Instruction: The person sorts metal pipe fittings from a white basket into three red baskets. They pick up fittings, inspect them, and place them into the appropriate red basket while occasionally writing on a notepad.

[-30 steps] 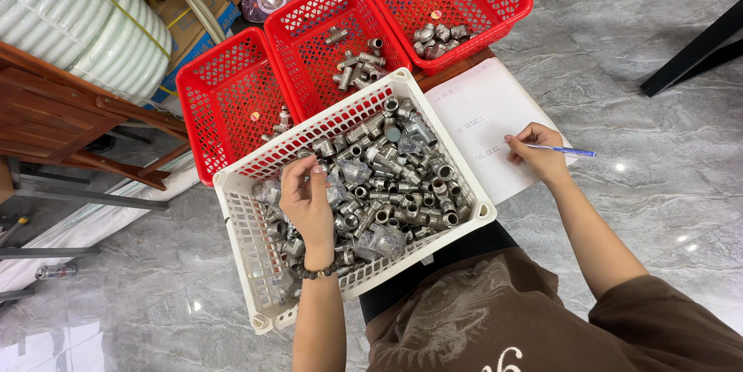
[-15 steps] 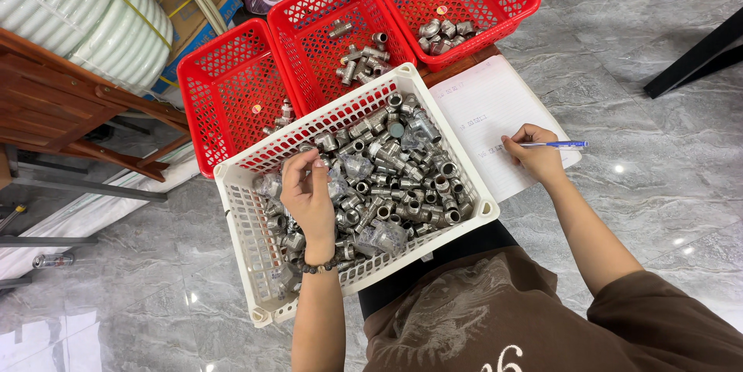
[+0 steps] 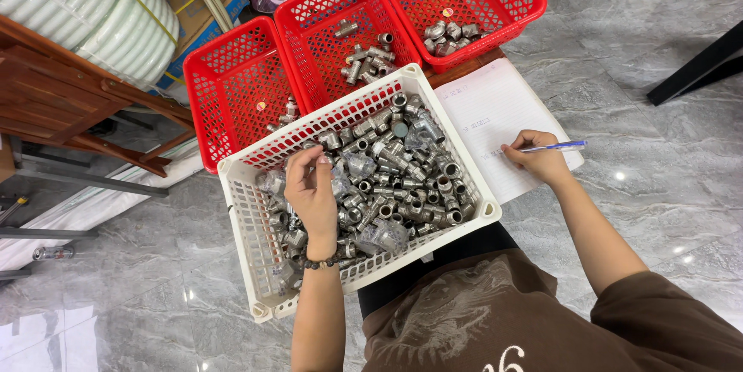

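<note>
A white plastic basket (image 3: 255,264) rests on my lap, full of several metal pipe fittings (image 3: 402,178), some in small clear bags. My left hand (image 3: 311,190) hovers over the left part of the pile with fingers curled around a small fitting at the fingertips. My right hand (image 3: 534,157) grips a blue pen (image 3: 559,146) with its tip on an open white notebook (image 3: 487,113) to the right of the basket.
Three red baskets (image 3: 232,85) stand in a row beyond the white one, each holding a few metal fittings. A wooden rack (image 3: 70,93) and a coil of white hose (image 3: 77,8) are at the left. Grey marble floor (image 3: 658,186) surrounds everything.
The view has shifted slightly. My left hand stays over the fittings and its fingers have closed a little. My right hand keeps the pen on the notebook.
</note>
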